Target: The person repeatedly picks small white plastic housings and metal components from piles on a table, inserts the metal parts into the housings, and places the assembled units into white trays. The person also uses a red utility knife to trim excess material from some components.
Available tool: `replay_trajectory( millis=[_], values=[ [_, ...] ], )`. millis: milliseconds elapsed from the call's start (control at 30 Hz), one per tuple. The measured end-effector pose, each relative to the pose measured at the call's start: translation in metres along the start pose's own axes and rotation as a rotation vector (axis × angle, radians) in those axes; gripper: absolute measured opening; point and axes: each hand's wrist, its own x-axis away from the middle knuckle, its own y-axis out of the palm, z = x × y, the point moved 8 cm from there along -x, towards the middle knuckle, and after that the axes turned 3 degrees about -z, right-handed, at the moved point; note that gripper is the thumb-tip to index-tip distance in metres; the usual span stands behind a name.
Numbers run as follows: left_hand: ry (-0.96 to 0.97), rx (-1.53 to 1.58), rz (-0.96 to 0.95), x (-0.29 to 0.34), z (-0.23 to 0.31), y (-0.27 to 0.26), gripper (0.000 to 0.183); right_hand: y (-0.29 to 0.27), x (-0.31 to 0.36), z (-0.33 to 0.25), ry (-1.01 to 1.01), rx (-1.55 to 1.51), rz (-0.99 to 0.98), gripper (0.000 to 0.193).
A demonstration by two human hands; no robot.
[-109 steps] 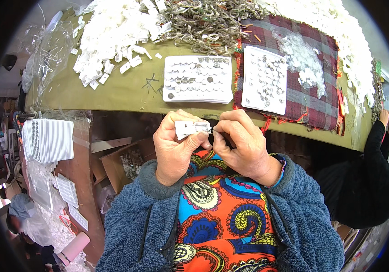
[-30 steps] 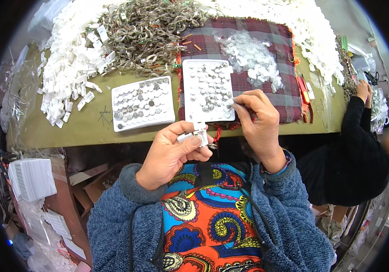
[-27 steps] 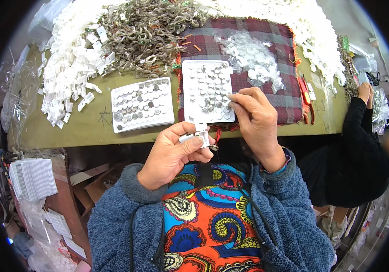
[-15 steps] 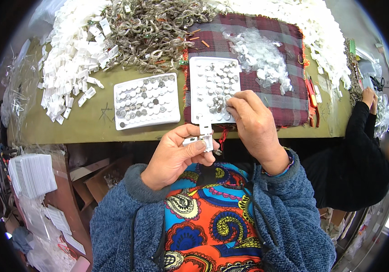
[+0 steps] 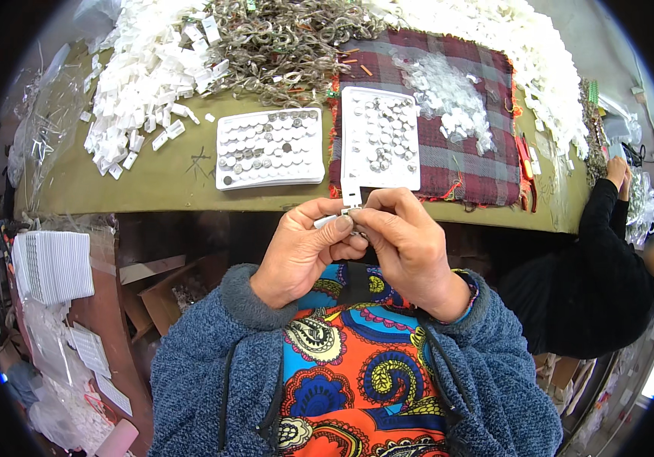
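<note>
My left hand (image 5: 296, 247) grips a small white plastic case (image 5: 352, 195) between thumb and fingers, just in front of the table edge. Its lid stands up, folded open. My right hand (image 5: 412, 245) has thumb and forefinger pinched together at the case's lower part; whatever they hold is hidden by the fingertips. Just beyond the hands lies a white tray (image 5: 350, 152) with rows of small silver, coin-like button cells, several of them loose at its near end. Left of it sits another white tray (image 5: 281, 180) filled with similar round cells.
White plastic cases (image 5: 144, 84) are heaped at the back left, beside a pile of bundled wires (image 5: 281, 53). Clear plastic bits (image 5: 449, 91) lie on a plaid cloth (image 5: 487, 167). Red-handled pliers (image 5: 525, 164) rest right of it. A person in black (image 5: 586, 282) works at far right.
My right hand has come away from the tray of button cells, down and left to the white case. The case and my left hand have risen slightly, and the view has shifted.
</note>
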Motion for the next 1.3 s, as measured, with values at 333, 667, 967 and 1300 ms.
replay_trajectory(
  millis=[333,667,967,1300],
  values=[
    [0.0,0.078,-0.028,0.003,0.001,0.001,0.028,-0.004,-0.001,-0.002,-0.074,0.033,0.141,0.036],
    [0.044,-0.224,0.121,0.0,0.019,0.004,0.023,-0.037,0.002,0.026,-0.066,0.231,0.328,0.041],
    [-0.041,-0.184,0.08,-0.009,0.013,0.004,0.021,-0.057,-0.021,0.085,0.177,0.294,0.278,0.031],
    [-0.046,-0.2,0.106,-0.007,0.01,0.002,0.023,-0.052,-0.027,0.074,0.08,0.431,0.159,0.029]
  ],
)
